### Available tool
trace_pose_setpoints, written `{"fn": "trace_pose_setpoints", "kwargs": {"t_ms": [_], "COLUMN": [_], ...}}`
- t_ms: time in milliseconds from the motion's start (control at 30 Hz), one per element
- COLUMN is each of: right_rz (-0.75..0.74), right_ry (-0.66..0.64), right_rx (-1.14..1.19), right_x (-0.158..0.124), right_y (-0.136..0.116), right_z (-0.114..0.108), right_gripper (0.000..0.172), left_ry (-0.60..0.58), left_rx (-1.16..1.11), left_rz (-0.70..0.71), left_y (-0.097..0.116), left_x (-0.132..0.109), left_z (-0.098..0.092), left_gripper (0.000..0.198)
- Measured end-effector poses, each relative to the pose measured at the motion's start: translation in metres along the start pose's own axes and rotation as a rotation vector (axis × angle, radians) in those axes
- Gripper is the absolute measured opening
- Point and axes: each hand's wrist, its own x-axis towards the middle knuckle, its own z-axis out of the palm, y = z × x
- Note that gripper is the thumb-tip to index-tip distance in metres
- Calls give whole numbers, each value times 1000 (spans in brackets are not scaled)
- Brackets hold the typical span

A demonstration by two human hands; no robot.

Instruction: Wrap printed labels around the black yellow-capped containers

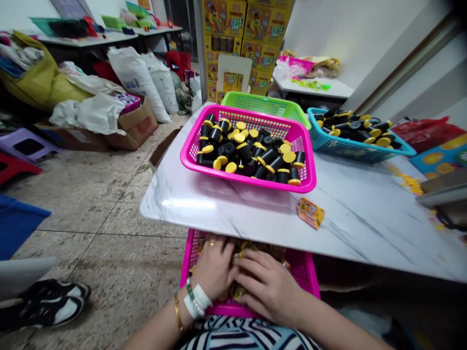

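My left hand [213, 267] and my right hand [272, 282] are both down in a lower pink basket [310, 277], which rests at my lap partly beneath the table edge. Small yellow-and-brown pieces [239, 293] lie under my fingers, too hidden to name. The left hand's fingers stretch forward and apart, their tips in shadow among the pieces. Bent a little and spread, the right hand's fingers point left and nearly meet the left thumb. Above, on the table, an upper pink basket [248, 187] holds many black cylinders with yellow caps [240, 138].
On the white marbled table [219, 209] lies a small stack of printed cards [311, 213]. Behind stand a green basket [266, 103] and a blue basket [357, 148] of black-and-yellow cylinders. Yellow cartons [242, 43] rise beyond. Sacks [134, 80] and a person's shoe [54, 304] are at left.
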Motion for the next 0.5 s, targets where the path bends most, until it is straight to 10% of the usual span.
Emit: {"fn": "trace_pose_setpoints", "kwargs": {"t_ms": [300, 500], "right_rz": [194, 265], "right_ry": [-264, -143], "right_rx": [-156, -256], "right_x": [-29, -59], "right_y": [27, 37], "right_z": [16, 3], "right_gripper": [31, 40], "left_ry": [-109, 248], "left_rx": [-39, -116], "left_rz": [-114, -238], "left_y": [-22, -39], "left_x": [-14, -32], "left_z": [-16, -21], "left_gripper": [29, 27]}}
